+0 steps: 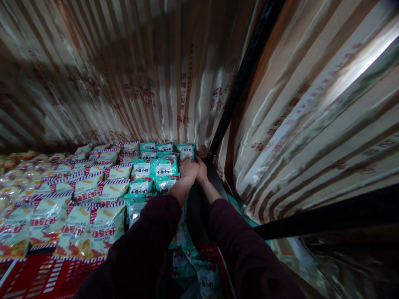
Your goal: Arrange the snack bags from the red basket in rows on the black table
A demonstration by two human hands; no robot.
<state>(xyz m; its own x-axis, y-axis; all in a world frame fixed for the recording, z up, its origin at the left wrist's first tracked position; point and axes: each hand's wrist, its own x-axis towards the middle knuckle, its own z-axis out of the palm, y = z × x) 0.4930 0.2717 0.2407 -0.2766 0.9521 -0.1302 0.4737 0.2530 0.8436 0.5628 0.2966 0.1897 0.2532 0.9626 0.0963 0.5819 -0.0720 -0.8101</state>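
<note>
Just left of the foot of the black metal post (pixel 232 93), a small turquoise plastic snack packet (pixel 186 148) with a white label stands near-upright. The left hand (pixel 189 169) is partly curled against its lower front; the fingertips are hidden, so I cannot tell whether it grips. The right hand (pixel 202 171), nearer the post and beside the left, has bent fingers; whether it grasps anything cannot be told.

Further left of the post stand puffed, glossy turquoise packets (pixel 140 170) in rows, then pale crinkled packets (pixel 107 226) with striped edges. Before the post lies a smooth black shelf (pixel 199 222). Behind it hangs pleated, satiny beige cloth (pixel 168 83) with brownish-red printing.
</note>
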